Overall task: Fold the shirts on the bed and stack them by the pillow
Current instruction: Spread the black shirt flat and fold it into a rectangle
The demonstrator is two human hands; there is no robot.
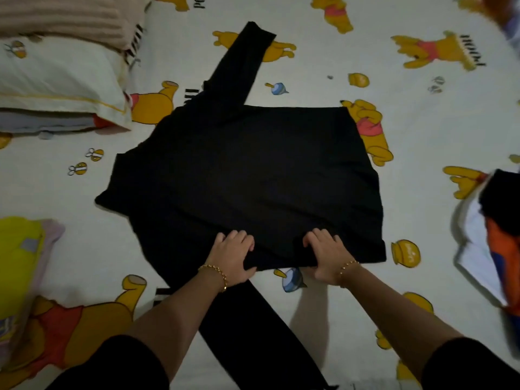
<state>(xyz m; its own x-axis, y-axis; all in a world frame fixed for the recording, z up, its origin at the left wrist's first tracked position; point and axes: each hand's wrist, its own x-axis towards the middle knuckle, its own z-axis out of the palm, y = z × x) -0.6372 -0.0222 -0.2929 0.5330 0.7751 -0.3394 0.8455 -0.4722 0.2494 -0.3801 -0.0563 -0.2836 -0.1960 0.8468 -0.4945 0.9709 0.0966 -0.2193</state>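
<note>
Desk: Layout, left to right, please.

Stringer: A white pillow [56, 77] sat at the far left of the cartoon-bear bed sheet [422, 114], with beige ribbed fabric [70, 15] lying just beyond it. A yellow garment [19, 257] lay at the near left edge. The black long-sleeved shirt [247, 175] was spread flat mid-bed, its far sleeve [247, 60] pointing away and its near sleeve [253, 333] trailing between the person's forearms.

Desk: And the hands?

Stringer: The left hand [233, 257] and the right hand [327, 258] each clutched the shirt's near edge, fingers curled over the cloth, thumbs under it. A mixed heap of clothes [495, 235], orange, white and dark, waited at the right edge.

Desk: Which step?

Stringer: By my reading, the first fold of this shirt; it was well apart from the pillow, not yet stacked. The next move likely called for lifting that edge evenly and carrying it far across the body without dragging the cloth underneath, then bringing in both sleeves.
</note>
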